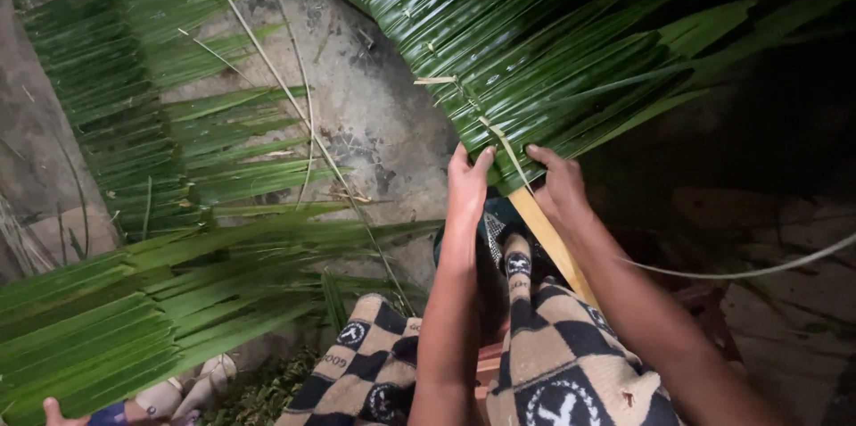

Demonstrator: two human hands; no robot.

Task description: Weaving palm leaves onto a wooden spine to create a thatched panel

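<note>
A panel of folded green palm leaves (526,42) stretches from my lap up to the top of the head view. My left hand (468,181) presses its fingers against the panel's near edge. My right hand (557,185) grips the same edge just to the right, thumb on the leaves. Between the hands a pale wooden stick (548,239) runs down toward my knees, with a thin tan strip (508,149) rising from it into the leaves. My legs wear checked brown and black trousers (553,363).
More green palm fronds (152,149) lie over the concrete floor (374,114) at left and lower left. A thin pale midrib (294,105) crosses the floor. Another person's hand and foot (169,395) show at the bottom left. A pale strip (758,270) curves off to the right.
</note>
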